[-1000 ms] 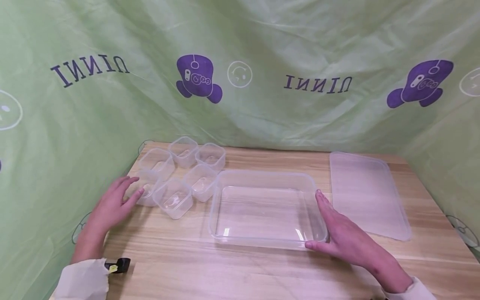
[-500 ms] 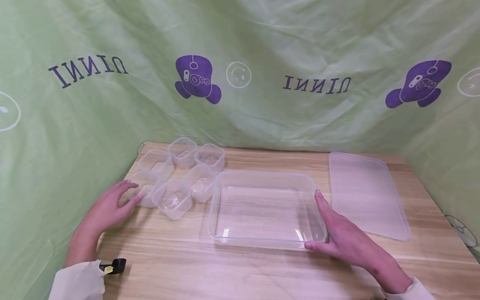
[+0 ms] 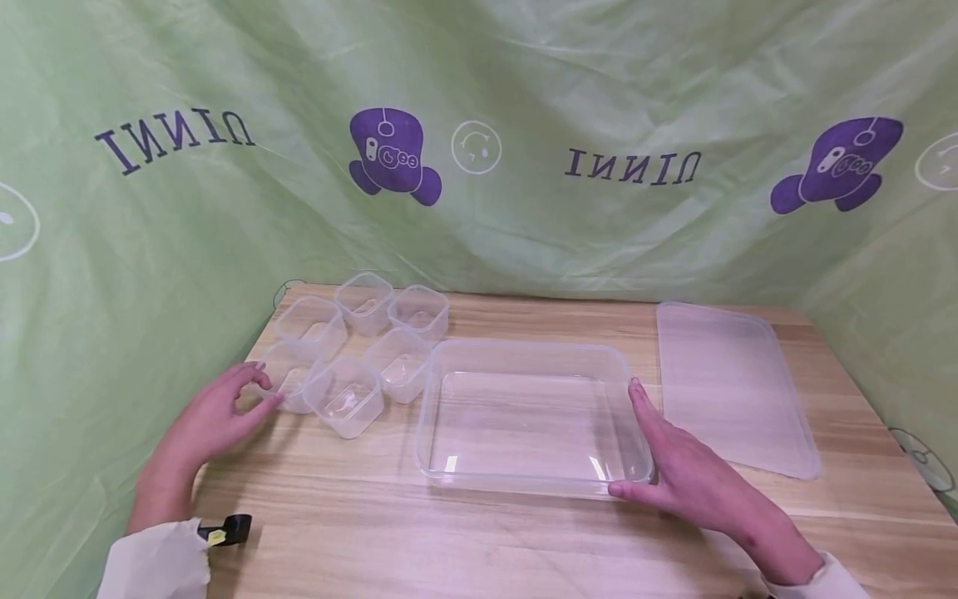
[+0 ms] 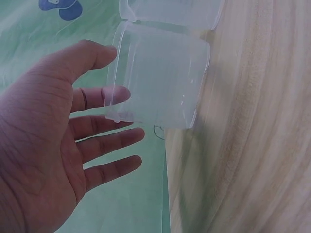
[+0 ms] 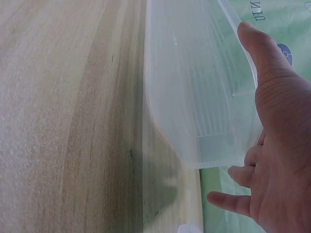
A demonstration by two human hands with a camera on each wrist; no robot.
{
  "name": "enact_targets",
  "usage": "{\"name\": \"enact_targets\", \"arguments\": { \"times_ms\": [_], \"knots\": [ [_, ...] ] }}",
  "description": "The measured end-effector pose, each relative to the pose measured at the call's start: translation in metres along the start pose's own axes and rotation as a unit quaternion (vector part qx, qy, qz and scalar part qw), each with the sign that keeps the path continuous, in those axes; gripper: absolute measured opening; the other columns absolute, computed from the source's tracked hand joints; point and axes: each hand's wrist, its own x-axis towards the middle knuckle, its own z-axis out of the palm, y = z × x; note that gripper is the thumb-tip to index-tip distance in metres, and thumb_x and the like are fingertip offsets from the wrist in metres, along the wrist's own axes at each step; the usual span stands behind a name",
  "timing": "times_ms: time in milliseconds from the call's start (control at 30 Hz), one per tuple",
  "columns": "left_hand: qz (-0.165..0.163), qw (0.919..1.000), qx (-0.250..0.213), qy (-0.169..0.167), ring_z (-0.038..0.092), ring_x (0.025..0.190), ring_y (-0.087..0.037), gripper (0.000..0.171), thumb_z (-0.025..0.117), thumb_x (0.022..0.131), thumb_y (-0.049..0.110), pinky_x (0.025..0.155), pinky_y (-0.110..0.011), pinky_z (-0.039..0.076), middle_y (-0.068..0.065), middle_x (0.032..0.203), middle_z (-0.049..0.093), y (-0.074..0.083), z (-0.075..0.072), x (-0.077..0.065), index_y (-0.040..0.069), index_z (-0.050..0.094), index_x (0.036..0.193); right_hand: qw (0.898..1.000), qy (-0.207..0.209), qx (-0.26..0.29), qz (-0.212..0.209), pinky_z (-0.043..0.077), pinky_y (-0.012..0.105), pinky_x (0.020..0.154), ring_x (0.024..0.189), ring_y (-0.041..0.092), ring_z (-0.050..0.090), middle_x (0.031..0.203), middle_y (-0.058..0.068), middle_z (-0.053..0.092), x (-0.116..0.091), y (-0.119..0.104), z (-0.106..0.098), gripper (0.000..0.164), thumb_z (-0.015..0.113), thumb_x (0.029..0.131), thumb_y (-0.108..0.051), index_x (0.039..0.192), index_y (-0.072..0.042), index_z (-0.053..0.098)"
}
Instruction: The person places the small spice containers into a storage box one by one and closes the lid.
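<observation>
My left hand (image 3: 209, 420) is at the near-left small clear plastic container (image 3: 299, 387). In the left wrist view its fingers are extended and spread; the thumb is by the rim of that small container (image 4: 160, 73), and one fingertip shows through its wall. Whether they touch it I cannot tell. My right hand (image 3: 692, 470) lies along the right side of a large clear rectangular container (image 3: 531, 348), thumb at the front right corner of the rim. Seen from the right wrist, the thumb is on the rim of the large container (image 5: 194, 87), with other fingers partly hidden behind the palm.
Several more small containers (image 3: 344, 408) stand close together left of the large one. A flat translucent lid (image 3: 737, 391) lies on the wooden table (image 3: 449, 549) at the right. Green printed cloth (image 3: 524, 241) surrounds the table's back and sides.
My left hand has shifted a little down and to the left, its fingers lower beside the near-left small container. The right hand and the large container have stayed in place.
</observation>
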Motion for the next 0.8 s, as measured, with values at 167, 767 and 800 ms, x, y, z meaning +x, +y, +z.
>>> {"name": "enact_targets", "arguments": {
  "times_ms": [167,767,800],
  "knots": [
    [0.013,0.9998,0.002,0.013,0.055,0.115,-0.05,0.015,0.073,0.096,0.023,0.082,-0.059,0.046,-0.033,0.131,0.057,-0.0022,-0.0018,-0.0012,0.013,0.062,0.094,1.0,0.001,0.002,-0.001,0.044,0.058,0.105,0.136,0.042,0.048,0.166,0.023,0.019,-0.0007,0.0004,0.0011,0.125,0.078,0.085,-0.06,0.165,-0.006,-0.002],
    [0.011,0.9989,0.013,0.043,0.07,0.093,-0.04,0.018,0.078,0.094,0.024,0.077,-0.051,0.056,-0.023,0.117,0.07,-0.0016,-0.0083,-0.0026,0.008,0.076,0.099,1.0,-0.005,0.001,0.005,0.046,0.057,0.103,0.134,0.041,0.051,0.166,0.022,0.019,-0.0002,0.0002,0.0006,0.126,0.078,0.084,-0.061,0.165,-0.007,-0.003],
    [0.01,0.9989,0.014,0.044,0.07,0.092,-0.041,0.019,0.078,0.094,0.025,0.076,-0.049,0.056,-0.023,0.117,0.07,-0.0018,-0.0087,-0.0023,0.007,0.077,0.1,1.0,-0.004,0.001,0.005,0.046,0.057,0.103,0.134,0.041,0.05,0.167,0.022,0.019,-0.0002,0.0003,0.0005,0.126,0.078,0.084,-0.061,0.165,-0.007,-0.003]
  ]
}}
